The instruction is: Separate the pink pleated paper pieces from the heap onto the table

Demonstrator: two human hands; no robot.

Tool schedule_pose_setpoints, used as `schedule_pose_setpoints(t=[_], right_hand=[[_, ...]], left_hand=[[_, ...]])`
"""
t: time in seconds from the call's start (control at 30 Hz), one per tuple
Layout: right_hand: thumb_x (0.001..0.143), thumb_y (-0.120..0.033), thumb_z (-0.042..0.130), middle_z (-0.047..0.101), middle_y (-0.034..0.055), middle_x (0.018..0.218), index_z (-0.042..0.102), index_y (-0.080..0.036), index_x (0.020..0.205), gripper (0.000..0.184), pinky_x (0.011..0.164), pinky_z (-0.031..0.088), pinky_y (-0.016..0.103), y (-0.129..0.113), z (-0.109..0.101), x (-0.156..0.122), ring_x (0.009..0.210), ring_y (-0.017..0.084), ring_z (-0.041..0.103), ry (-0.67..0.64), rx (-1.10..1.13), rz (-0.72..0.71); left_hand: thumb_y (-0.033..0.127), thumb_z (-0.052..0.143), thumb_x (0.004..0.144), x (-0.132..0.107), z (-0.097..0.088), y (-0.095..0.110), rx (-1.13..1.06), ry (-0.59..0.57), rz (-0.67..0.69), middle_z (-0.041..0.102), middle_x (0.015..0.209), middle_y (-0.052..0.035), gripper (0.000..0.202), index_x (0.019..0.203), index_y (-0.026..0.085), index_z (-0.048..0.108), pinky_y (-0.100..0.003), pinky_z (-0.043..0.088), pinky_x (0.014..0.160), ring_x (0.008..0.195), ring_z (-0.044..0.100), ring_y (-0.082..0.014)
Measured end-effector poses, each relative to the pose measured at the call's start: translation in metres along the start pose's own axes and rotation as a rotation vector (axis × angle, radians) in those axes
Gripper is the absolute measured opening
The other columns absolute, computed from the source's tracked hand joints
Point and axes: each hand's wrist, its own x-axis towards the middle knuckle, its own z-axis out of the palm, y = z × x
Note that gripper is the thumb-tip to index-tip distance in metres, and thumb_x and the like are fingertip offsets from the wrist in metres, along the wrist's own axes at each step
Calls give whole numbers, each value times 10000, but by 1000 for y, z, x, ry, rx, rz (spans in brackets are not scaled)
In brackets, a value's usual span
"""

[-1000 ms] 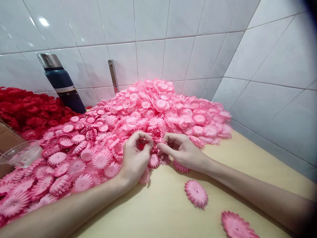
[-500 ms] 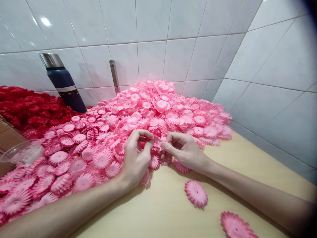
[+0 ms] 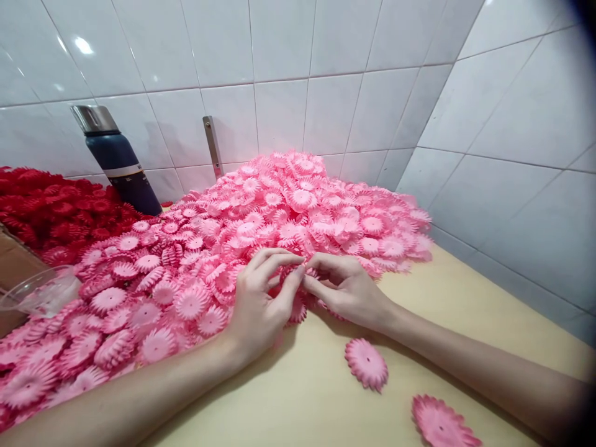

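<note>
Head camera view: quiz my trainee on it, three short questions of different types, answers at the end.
1. True or false: the dark flask stands left of the pink flower pile.
2. How many loose pink flowers lie on the table apart from the pile?
3. The left hand and right hand meet fingertips where? A at the pile's near edge; B behind the pile; C beside the flask.
Key: 1 true; 2 two; 3 A.

Matt, ribbed cloth is seen in the pink flowers (image 3: 298,205); glossy ceramic tiles (image 3: 279,43); smooth matt tabletop (image 3: 316,397).
</note>
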Motion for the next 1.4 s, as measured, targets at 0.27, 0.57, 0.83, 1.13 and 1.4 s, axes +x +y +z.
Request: schedule_pose_setpoints(t=[0.27,0.57,0.83,1.13,1.4], right_hand=[[894,-340,549,542,-5,566,469,-194,648,297,477,381,256,0,0,0,516,121,499,-23,0,17],[916,-351,516,390,-53,574,385,-204,661,323,472,314,242,2,-1,0,510,89,354,-28,5,-5],[894,-334,561,515,-22,647,479,-188,725,237,520,397,247,3,0,1,564,105,475,58,86,15],[892,-340,554,491,-27,607,441,-194,679,282,498,369,253,2,0,2,541,108,455,36,27,31],[908,-310,523,434,-47,587,402,-205,672,285,488,346,242,1,1,0,519,95,393,33,20,-16]], left_hand=[[242,576,868,2,3,-6,-139,67,-201,625,715,1,87,807,181,570,-221,479,592,637,597,-118],[220,593,856,3,2,-10,-183,158,-222,631,806,-19,54,852,168,580,-246,469,703,774,599,-139],[156,486,903,6,-2,-5,-47,27,-169,665,957,-24,198,1022,223,628,-285,465,802,876,611,-157],[243,603,852,6,1,-11,-106,80,-207,635,826,-11,59,852,184,600,-259,476,726,788,599,-142],[247,583,865,6,2,-11,-137,152,-249,569,829,-7,76,883,178,555,-240,451,680,776,547,-127]])
